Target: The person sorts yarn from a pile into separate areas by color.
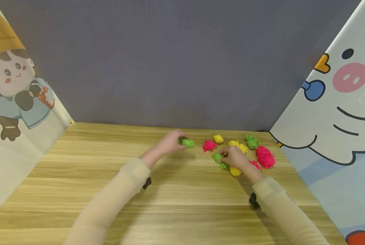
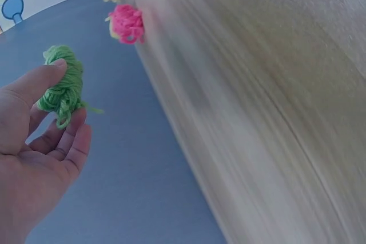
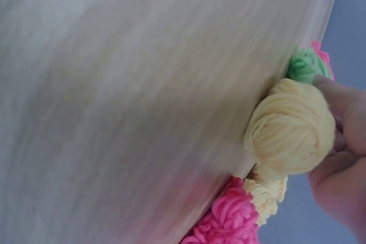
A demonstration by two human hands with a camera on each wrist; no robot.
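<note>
My left hand (image 1: 172, 142) pinches a small ball of green yarn (image 2: 67, 81) between thumb and fingers, held above the table in the left wrist view. To the right, my right hand (image 1: 235, 157) has its thumb and fingers on a second green yarn ball (image 1: 219, 159), down at the table. Just beside that hand sits a yellow yarn ball (image 3: 293, 128), which partly covers the green one in the right wrist view. A pink yarn ball (image 1: 209, 145) lies between the two hands, slightly farther back.
Around the right hand lie more yarn balls: a small yellow one (image 1: 218, 139), yellow yarn (image 1: 238, 145), a green one (image 1: 252, 141) and a large pink one (image 1: 265, 157). The wooden table (image 1: 87, 163) meets a grey back panel (image 1: 170, 68), with printed panels on both sides.
</note>
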